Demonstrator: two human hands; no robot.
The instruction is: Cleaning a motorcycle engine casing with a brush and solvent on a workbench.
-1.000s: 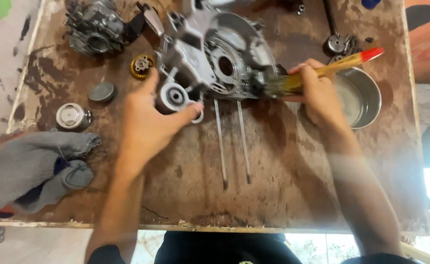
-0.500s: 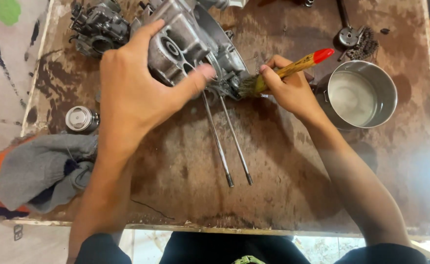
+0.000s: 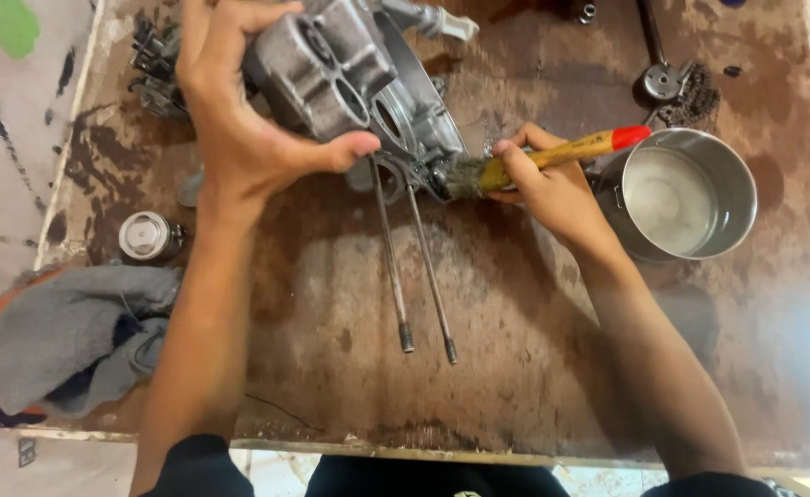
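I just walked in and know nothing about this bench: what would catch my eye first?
Top centre, the left hand tilts up a grey metal engine casing with two long studs pointing toward the person. Beside it, the right hand presses a red-tipped brush against the casing, next to a steel pot of cloudy liquid.

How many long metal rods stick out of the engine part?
2. Both long rods hang from the engine part toward the table's near edge: the left rod beside the right rod. More may be hidden behind the part.
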